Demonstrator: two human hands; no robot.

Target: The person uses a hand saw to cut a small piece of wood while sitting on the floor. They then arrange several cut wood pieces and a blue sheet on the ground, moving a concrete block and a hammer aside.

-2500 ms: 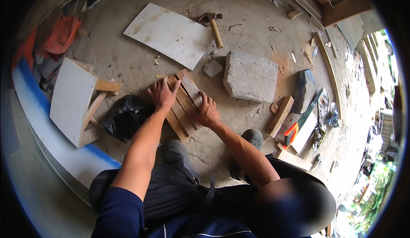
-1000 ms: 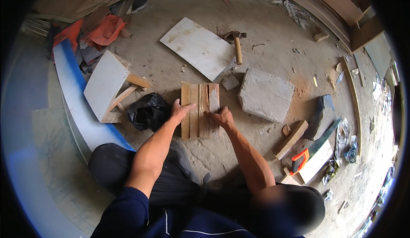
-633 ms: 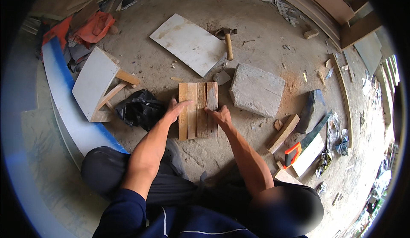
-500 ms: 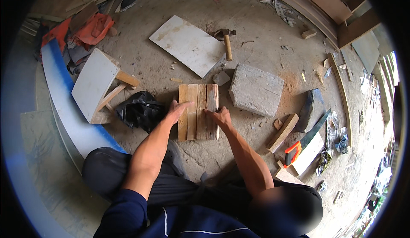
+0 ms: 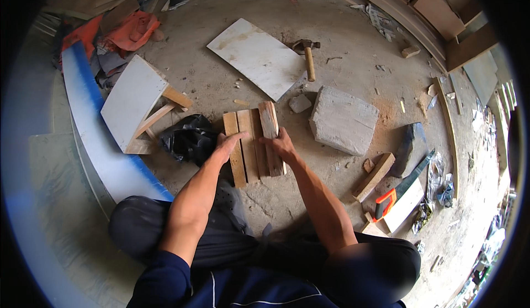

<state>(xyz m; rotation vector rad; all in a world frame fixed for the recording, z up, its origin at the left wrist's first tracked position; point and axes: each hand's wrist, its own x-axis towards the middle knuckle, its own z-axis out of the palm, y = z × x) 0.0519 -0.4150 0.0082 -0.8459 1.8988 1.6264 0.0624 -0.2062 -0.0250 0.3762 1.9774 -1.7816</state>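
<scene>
Several short wooden blocks [image 5: 248, 156] lie side by side on the floor in front of me, with narrow gaps between them. My left hand [image 5: 229, 144] grips the leftmost block [image 5: 234, 164] from its outer side, thumb across the top. At the other end, my right hand [image 5: 281, 144] is closed around the rightmost block [image 5: 269, 118], which has a rough, weathered face. That block stands tilted and a little higher than its neighbours. Fingers under the outer sides are hidden.
A concrete block [image 5: 345, 120] sits right of the wood, a black plastic bag [image 5: 189, 137] left of it. Beyond lie a white board [image 5: 256, 59] and a hammer [image 5: 309, 62]. An orange-handled handsaw [image 5: 385, 203] rests at the right; a white-faced wooden frame [image 5: 130, 103] stands left.
The tight row of blocks has loosened and fanned apart. My right hand has tilted the rightmost block up; the left end has turned slightly. The whole view has shifted a little.
</scene>
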